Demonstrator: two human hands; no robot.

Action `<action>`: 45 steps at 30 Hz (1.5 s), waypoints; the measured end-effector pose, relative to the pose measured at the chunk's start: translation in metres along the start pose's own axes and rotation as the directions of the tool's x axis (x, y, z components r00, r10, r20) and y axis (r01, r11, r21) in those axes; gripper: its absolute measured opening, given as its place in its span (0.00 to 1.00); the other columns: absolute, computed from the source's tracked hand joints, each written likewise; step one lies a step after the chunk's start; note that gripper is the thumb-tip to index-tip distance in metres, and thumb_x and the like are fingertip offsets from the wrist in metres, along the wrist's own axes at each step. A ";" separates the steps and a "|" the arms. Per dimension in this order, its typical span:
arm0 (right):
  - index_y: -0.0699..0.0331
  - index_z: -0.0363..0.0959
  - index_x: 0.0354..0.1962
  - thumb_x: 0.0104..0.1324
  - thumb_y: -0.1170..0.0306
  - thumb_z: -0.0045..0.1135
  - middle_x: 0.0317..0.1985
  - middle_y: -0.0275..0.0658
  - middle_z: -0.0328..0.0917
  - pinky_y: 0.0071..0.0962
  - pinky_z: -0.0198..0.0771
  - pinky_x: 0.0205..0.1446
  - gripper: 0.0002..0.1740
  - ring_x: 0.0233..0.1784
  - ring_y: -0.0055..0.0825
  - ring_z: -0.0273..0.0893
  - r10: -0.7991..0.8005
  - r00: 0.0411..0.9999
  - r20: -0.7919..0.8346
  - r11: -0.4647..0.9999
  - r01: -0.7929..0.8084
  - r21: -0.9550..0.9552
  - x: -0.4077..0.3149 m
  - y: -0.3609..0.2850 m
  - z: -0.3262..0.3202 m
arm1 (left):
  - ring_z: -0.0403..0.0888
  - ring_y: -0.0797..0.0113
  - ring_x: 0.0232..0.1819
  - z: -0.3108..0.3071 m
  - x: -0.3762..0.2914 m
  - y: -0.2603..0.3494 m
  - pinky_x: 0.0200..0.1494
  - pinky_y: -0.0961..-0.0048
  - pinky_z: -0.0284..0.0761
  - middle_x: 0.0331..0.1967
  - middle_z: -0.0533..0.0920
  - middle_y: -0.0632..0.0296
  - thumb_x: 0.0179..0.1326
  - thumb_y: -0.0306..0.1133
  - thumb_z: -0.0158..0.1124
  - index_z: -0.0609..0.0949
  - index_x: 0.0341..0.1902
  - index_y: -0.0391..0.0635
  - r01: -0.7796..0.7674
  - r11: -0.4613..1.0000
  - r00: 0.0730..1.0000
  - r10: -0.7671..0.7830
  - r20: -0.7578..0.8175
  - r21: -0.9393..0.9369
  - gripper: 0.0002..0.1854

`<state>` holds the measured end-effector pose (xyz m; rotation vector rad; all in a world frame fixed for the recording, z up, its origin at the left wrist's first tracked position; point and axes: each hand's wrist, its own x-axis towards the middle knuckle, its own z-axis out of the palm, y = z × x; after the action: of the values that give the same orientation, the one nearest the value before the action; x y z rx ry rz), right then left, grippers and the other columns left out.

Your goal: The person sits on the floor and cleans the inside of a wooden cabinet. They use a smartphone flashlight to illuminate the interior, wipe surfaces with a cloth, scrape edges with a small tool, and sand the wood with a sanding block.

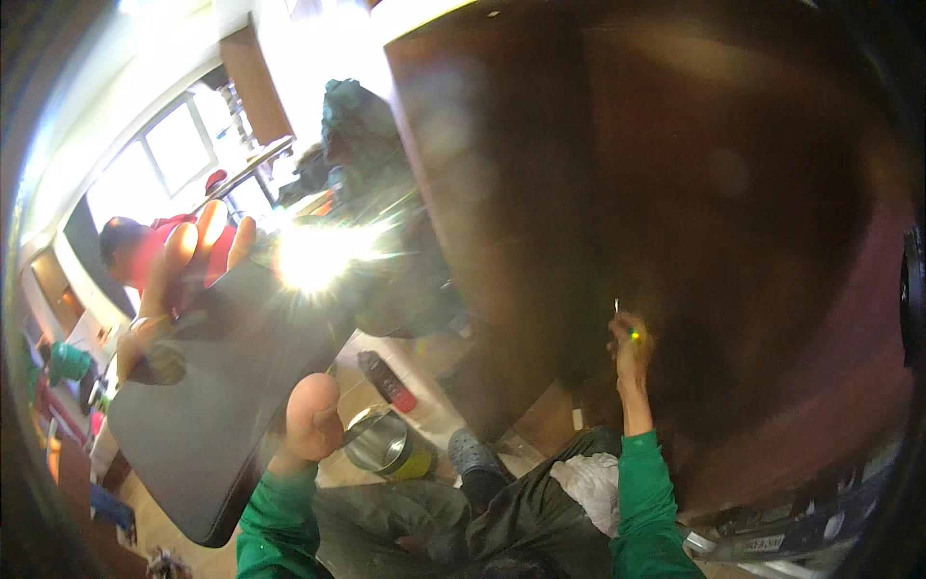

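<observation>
My left hand (312, 416) grips a dark flat device with rounded corners, probably a smartphone (210, 391), close to the camera; its bright light (311, 253) shines at the upper end. Thumb and fingers are on opposite edges of it. To the right, my right hand (632, 344) is raised before a large dark brown wooden panel (535, 181), its fingers closed around a small, thin, shiny item (616, 305) whose tip sticks up. What that item is cannot be told. A white cloth (592, 488) lies on my lap beside the right sleeve.
A metal bucket (391, 445) and a red and black power strip (388, 381) are on the floor near my foot in a grey clog (469, 450). A person in red (173, 250) is at the left by the windows. Dark metal parts (781, 532) lie at lower right.
</observation>
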<state>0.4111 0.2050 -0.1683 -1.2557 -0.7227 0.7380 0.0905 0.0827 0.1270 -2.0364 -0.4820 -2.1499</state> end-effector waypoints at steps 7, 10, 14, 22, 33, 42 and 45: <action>0.62 0.81 0.52 0.61 0.71 0.58 0.47 0.57 0.82 0.46 0.72 0.60 0.20 0.52 0.54 0.80 -0.040 0.950 -0.309 0.880 -0.113 -0.461 -0.012 0.145 -0.099 | 0.61 0.46 0.73 0.029 0.012 -0.008 0.74 0.46 0.61 0.71 0.58 0.41 0.57 0.57 0.71 0.48 0.74 0.35 -0.208 0.976 0.978 0.209 0.007 -0.061 0.57; 0.61 0.83 0.49 0.56 0.74 0.62 0.49 0.56 0.82 0.48 0.72 0.61 0.21 0.57 0.52 0.78 -0.066 0.948 -0.311 0.663 -0.191 -0.724 -0.032 0.165 -0.119 | 0.65 0.48 0.71 0.039 0.021 -0.005 0.72 0.52 0.64 0.69 0.64 0.40 0.60 0.55 0.67 0.60 0.71 0.28 -0.284 0.951 0.932 0.245 0.267 0.118 0.49; 0.62 0.79 0.54 0.54 0.74 0.62 0.62 0.60 0.71 0.53 0.62 0.71 0.26 0.66 0.58 0.67 0.096 0.962 -0.257 0.557 -0.266 -0.787 -0.050 0.167 -0.124 | 0.68 0.47 0.69 0.069 0.024 0.000 0.69 0.55 0.67 0.66 0.69 0.41 0.60 0.55 0.67 0.67 0.68 0.30 -0.315 0.949 0.941 0.312 0.131 0.004 0.45; 0.61 0.79 0.54 0.57 0.66 0.66 0.59 0.53 0.75 0.54 0.61 0.70 0.25 0.65 0.56 0.69 -0.047 0.962 -0.270 0.382 -0.232 -0.894 -0.062 0.163 -0.121 | 0.62 0.46 0.73 0.093 0.038 0.032 0.73 0.46 0.63 0.70 0.61 0.45 0.53 0.57 0.75 0.50 0.75 0.36 -0.340 0.932 0.939 0.344 0.012 -0.123 0.60; 0.65 0.83 0.43 0.70 0.61 0.62 0.32 0.39 0.84 0.25 0.75 0.41 0.15 0.35 0.23 0.81 -0.777 0.629 0.009 0.608 0.747 0.270 -0.037 -0.208 0.011 | 0.63 0.45 0.72 0.058 0.031 0.051 0.71 0.45 0.66 0.70 0.62 0.44 0.54 0.55 0.75 0.55 0.73 0.40 -0.339 0.940 0.937 0.341 0.078 -0.048 0.54; 0.66 0.83 0.31 0.70 0.60 0.63 0.24 0.36 0.82 0.17 0.68 0.24 0.16 0.23 0.15 0.77 -0.871 0.414 -0.265 0.234 0.823 0.517 -0.069 -0.367 0.021 | 0.65 0.44 0.71 0.023 0.034 0.057 0.68 0.43 0.69 0.69 0.63 0.44 0.54 0.51 0.75 0.59 0.70 0.45 -0.388 0.921 0.920 0.389 0.054 -0.022 0.47; 0.67 0.82 0.31 0.70 0.63 0.63 0.24 0.37 0.83 0.18 0.67 0.23 0.15 0.20 0.17 0.75 -0.870 0.381 -0.314 0.200 0.853 0.482 -0.070 -0.371 0.009 | 0.65 0.44 0.70 0.015 0.034 0.059 0.67 0.42 0.70 0.68 0.64 0.44 0.54 0.50 0.75 0.61 0.70 0.47 -0.401 0.916 0.915 0.401 0.036 -0.030 0.45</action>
<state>0.3968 0.0960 0.1928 -0.0898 -0.9841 -0.0458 0.1213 0.0363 0.1691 -1.9817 -0.0325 -1.8760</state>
